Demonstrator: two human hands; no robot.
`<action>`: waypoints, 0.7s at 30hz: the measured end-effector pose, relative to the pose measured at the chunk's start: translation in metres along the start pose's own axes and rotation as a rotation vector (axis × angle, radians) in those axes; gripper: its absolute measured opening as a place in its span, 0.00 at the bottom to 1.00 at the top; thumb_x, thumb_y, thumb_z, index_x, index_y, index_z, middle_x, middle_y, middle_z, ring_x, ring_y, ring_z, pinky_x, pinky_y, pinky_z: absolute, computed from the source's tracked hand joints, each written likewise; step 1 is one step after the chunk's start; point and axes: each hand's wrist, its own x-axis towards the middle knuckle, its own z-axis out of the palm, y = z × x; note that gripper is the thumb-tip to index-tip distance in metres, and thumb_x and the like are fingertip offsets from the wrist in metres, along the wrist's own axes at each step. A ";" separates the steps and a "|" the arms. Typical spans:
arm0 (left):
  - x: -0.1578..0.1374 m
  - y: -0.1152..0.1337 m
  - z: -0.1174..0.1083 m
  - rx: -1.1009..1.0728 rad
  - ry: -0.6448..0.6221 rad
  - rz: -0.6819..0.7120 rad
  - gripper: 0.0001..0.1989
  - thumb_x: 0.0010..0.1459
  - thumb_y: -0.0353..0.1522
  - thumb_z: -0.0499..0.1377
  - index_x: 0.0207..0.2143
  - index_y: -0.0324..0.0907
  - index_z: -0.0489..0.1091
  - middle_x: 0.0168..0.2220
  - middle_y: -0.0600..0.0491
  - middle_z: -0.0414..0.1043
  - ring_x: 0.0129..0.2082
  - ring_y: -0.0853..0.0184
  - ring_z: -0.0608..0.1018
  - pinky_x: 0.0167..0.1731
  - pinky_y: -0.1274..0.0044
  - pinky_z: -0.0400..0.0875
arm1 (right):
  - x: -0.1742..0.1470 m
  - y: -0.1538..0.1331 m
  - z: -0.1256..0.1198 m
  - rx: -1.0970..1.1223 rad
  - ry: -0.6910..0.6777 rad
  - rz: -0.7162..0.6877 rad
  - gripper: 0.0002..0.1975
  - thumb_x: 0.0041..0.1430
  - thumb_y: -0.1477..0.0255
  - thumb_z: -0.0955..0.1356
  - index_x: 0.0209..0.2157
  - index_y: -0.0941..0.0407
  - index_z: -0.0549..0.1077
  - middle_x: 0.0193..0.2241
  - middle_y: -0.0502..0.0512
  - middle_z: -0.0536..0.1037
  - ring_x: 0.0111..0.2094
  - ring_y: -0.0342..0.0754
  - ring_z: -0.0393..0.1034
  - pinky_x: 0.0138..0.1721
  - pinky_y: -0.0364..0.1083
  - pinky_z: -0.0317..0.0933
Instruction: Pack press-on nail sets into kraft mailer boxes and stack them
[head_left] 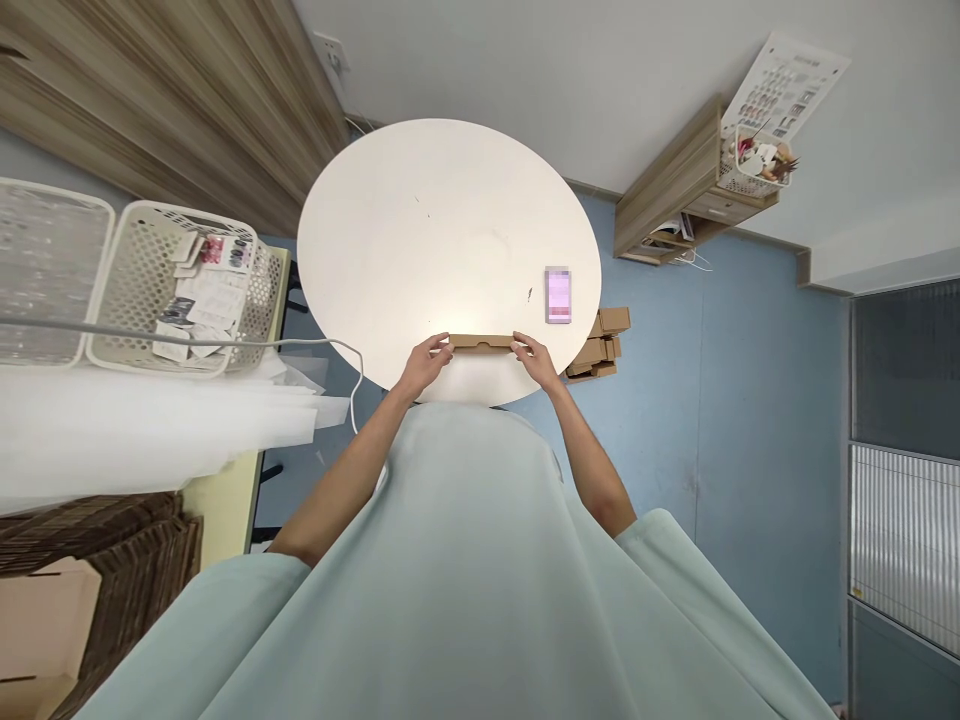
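Note:
A brown cardboard box (482, 341), flat and narrow from this angle, is held near the front edge of the round white table (442, 220). At its left end my left hand (426, 366) has closed its fingers on the cardboard. My right hand (535, 360) grips the opposite end, thumb and fingers at the corner. A small notch shows midway along the box's near side. To the right of the box, a phone (558, 295) with a blurred pink screen lies on the table.
Several folded cardboard boxes (598, 345) are piled below the table's right side. On the left stand a white basket (120, 290) of cards, white sheets (150, 430) and stacked flat cardboard (142, 560). A white cable (315, 342) hangs near the table's left edge. A wooden cabinet (667, 190) stands against the wall.

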 end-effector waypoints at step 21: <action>0.002 0.000 0.011 0.203 0.112 0.049 0.25 0.66 0.42 0.61 0.64 0.49 0.74 0.50 0.48 0.82 0.44 0.57 0.83 0.46 0.67 0.80 | 0.005 0.016 0.005 -0.065 0.031 -0.034 0.28 0.71 0.55 0.68 0.68 0.50 0.74 0.68 0.59 0.76 0.51 0.52 0.78 0.53 0.49 0.74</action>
